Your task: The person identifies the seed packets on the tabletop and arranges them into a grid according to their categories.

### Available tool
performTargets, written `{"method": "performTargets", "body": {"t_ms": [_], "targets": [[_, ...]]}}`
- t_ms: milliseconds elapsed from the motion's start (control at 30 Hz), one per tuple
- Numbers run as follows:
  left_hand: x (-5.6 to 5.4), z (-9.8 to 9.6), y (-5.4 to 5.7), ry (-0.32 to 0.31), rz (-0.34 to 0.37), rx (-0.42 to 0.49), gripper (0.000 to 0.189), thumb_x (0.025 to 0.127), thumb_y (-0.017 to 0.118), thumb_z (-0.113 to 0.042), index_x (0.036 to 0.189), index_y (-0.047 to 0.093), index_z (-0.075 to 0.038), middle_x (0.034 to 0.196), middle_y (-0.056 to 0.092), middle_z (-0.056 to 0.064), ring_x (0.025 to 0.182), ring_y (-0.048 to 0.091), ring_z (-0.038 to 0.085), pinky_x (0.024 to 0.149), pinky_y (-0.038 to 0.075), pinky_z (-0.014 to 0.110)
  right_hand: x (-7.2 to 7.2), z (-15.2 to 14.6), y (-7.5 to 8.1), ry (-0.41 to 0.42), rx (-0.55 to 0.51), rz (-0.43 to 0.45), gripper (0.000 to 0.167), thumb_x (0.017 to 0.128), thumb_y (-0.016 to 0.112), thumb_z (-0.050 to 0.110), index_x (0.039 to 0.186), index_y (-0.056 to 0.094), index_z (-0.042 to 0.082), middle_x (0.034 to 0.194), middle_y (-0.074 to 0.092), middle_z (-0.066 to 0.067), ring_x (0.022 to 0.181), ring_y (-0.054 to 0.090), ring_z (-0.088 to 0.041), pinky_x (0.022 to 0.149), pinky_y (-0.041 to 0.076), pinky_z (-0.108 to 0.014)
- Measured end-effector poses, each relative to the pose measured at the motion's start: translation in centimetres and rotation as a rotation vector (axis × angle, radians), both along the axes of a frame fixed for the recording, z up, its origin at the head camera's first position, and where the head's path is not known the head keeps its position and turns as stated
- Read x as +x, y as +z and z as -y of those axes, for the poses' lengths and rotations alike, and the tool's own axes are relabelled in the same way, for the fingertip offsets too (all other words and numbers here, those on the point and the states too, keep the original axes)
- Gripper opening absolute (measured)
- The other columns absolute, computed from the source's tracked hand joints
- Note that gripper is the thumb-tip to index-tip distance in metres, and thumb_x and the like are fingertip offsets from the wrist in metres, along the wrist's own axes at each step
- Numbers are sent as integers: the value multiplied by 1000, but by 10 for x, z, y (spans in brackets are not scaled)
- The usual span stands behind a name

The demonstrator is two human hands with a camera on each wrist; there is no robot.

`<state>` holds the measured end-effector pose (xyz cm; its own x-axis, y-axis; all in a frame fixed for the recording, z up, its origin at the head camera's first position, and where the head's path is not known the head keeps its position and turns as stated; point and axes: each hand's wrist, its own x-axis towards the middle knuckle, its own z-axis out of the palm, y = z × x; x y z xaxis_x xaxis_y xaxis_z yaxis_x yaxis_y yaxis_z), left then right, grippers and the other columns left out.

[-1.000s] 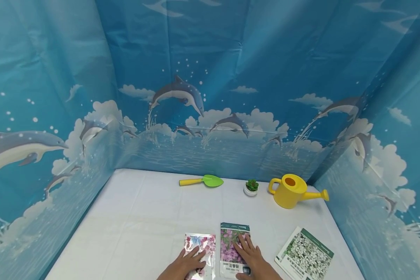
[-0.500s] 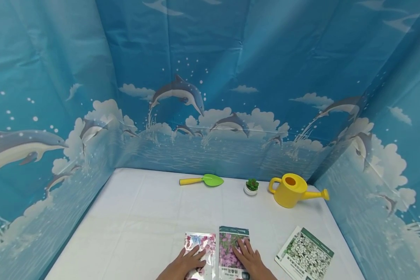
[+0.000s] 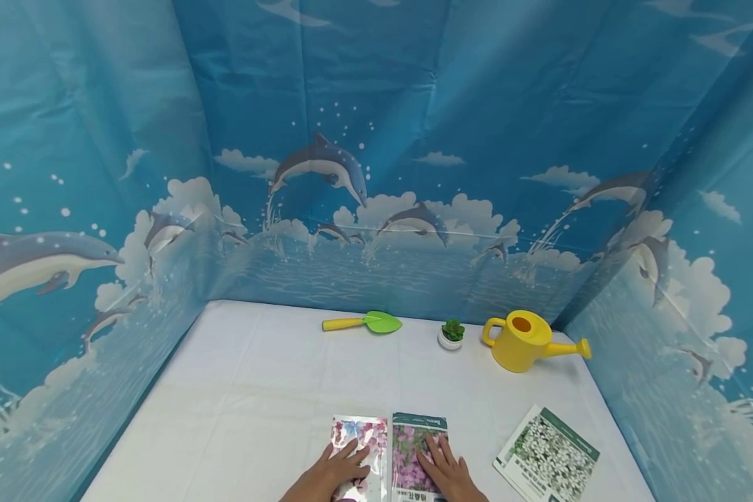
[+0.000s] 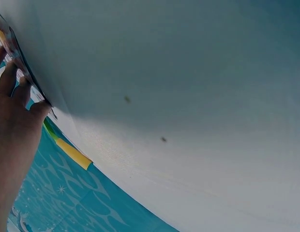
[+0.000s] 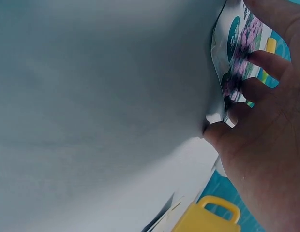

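Observation:
Two seed packets lie side by side at the front of the white table. My left hand (image 3: 334,474) rests with spread fingers on the pink-blossom seed packet (image 3: 378,438). On the purple-flower seed packet (image 3: 406,450) with a green top band, my right hand (image 3: 450,473) lies flat, fingers extended over its right half. The top edges of both packets are nearly level, with a narrow gap between them. In the right wrist view, fingertips of the right hand (image 5: 261,104) touch the purple packet's printed face (image 5: 244,43). Each hand covers part of its packet.
A white-flower seed packet (image 3: 555,457) lies slanted to the right, with another edge showing under it. Along the back stand a green trowel (image 3: 381,323) with a yellow handle, a small potted succulent (image 3: 452,335) and a yellow watering can (image 3: 517,348). Blue dolphin curtains (image 3: 376,265) enclose the table.
My right hand has slid the purple-flower seed packet toward me and slightly left, closer to the pink one. My left hand and the pink-blossom packet have stayed almost in place.

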<state>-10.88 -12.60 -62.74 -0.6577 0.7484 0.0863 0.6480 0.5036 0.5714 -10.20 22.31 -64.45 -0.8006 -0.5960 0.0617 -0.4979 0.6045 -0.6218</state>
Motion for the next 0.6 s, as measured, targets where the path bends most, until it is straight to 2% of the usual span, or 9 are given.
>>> {"method": "performTargets", "body": {"t_ms": [100,200,300,467,600], "targets": [[-1,0,1,-2,-6,-6,65,110,51,-59,154,62,-13,166,48,14,158,39,33,114,43,68,1,0,-1,8,-3,-5,79,104,54,69,169,12,51,156,-28,47,139,-31,23,88,29,-97],[-1,-2,1,2,9,-5,62,110,52,-56,154,62,-12,167,47,14,158,39,33,116,42,69,2,0,0,6,-5,-8,80,104,54,69,165,4,57,157,-27,47,140,-31,23,88,29,-97],[-1,-2,2,6,20,-1,60,111,53,-54,153,62,-12,167,47,14,158,38,33,116,41,69,4,-1,0,-2,8,-1,82,103,58,67,168,9,54,157,-27,47,140,-31,23,90,29,-97],[0,-2,2,9,32,9,61,111,54,-52,154,61,-10,167,46,15,158,38,34,115,40,71,6,-1,4,-12,0,5,85,100,65,63,172,29,34,160,-23,44,142,-28,23,92,28,-97],[0,-2,0,12,43,9,60,110,56,-51,154,61,-10,168,45,14,159,37,33,115,40,71,8,0,5,-15,0,-6,85,101,65,62,172,30,32,160,-23,44,142,-27,23,91,29,-96]]}}
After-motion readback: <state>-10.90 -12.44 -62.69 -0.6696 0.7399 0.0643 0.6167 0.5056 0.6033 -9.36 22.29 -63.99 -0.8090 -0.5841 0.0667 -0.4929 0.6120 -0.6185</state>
